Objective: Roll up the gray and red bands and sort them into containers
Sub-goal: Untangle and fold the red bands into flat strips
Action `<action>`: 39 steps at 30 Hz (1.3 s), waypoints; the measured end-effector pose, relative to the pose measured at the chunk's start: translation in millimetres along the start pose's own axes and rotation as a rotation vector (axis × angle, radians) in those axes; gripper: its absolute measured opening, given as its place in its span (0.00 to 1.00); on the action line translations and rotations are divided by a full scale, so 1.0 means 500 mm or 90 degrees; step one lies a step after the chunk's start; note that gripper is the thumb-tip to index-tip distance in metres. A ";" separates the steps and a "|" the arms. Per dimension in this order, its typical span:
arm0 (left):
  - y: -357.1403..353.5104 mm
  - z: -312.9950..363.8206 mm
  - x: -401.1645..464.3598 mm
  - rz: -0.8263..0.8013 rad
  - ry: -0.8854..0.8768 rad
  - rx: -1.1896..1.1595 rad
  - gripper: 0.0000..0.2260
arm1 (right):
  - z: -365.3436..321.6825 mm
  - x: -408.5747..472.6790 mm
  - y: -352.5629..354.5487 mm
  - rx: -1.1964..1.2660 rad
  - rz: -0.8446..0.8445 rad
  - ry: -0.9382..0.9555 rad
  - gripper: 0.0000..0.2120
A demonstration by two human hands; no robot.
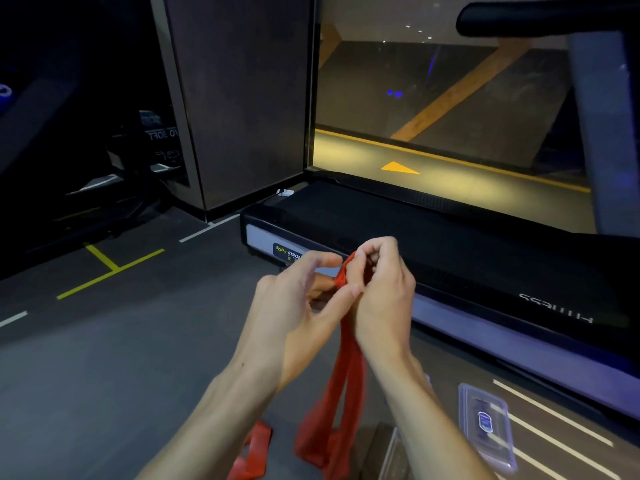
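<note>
I hold the top end of the long red stretchy fabric band (349, 368) up in front of me, my right hand (381, 289) curled round the bunched end and my left hand (298, 299) pinching it between thumb and fingers (329, 259), so the first turn of the roll can start tight, I judge. The rest hangs toward six o'clock, onto the dark gray gym floor (104, 358). A clear plastic lidded container (486, 424) waits at four o'clock. A black treadmill deck (450, 237) lies from twelve to three o'clock, under a glass wall (450, 98); the room is dim.
</note>
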State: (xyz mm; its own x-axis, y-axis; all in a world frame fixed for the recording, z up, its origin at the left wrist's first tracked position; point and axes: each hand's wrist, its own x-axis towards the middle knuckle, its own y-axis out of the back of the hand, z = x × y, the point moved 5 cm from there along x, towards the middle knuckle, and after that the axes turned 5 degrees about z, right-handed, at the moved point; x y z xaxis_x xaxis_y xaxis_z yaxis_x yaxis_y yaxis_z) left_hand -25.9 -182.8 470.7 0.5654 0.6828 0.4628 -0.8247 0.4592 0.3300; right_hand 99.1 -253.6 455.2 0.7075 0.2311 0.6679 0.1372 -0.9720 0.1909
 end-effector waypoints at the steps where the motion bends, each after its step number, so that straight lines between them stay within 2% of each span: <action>1: 0.002 -0.002 0.002 0.007 0.001 0.011 0.13 | -0.001 -0.001 -0.003 -0.010 0.000 0.004 0.05; 6: 0.010 -0.007 0.008 0.020 -0.046 0.071 0.10 | -0.004 -0.003 -0.018 -0.028 0.015 -0.007 0.04; 10: 0.026 -0.021 0.025 0.010 -0.073 0.078 0.11 | 0.002 0.007 -0.023 -0.012 0.015 -0.069 0.04; 14: 0.063 -0.041 0.063 0.020 -0.106 0.111 0.09 | 0.000 0.029 -0.022 0.022 -0.023 -0.129 0.06; 18: 0.092 -0.019 0.153 0.003 -0.164 0.211 0.08 | -0.026 0.090 -0.034 0.040 -0.090 -0.160 0.08; 21: 0.124 0.049 0.241 -0.015 -0.210 0.261 0.08 | -0.079 0.172 -0.038 0.082 -0.130 -0.193 0.08; 24: 0.174 0.178 0.325 -0.002 -0.324 0.299 0.08 | -0.183 0.273 -0.036 0.257 -0.155 -0.295 0.08; 30: 0.269 0.426 0.422 0.095 -0.464 0.200 0.08 | -0.429 0.467 0.016 0.553 -0.114 -0.315 0.02; 34: 0.318 0.495 0.454 0.121 -0.510 0.216 0.11 | -0.512 0.503 0.017 0.632 -0.116 -0.289 0.04; 39: 0.356 0.532 0.474 0.082 -0.510 0.300 0.11 | -0.553 0.518 0.015 0.617 -0.117 -0.272 0.04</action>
State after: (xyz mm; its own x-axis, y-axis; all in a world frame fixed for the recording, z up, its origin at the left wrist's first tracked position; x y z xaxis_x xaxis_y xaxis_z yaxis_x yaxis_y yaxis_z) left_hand -35.2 -90.4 858.3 0.4557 0.0375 0.8893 -0.8901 0.0102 0.4557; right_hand 91.4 -189.0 828.5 0.7778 0.5254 0.3449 0.6249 -0.5876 -0.5141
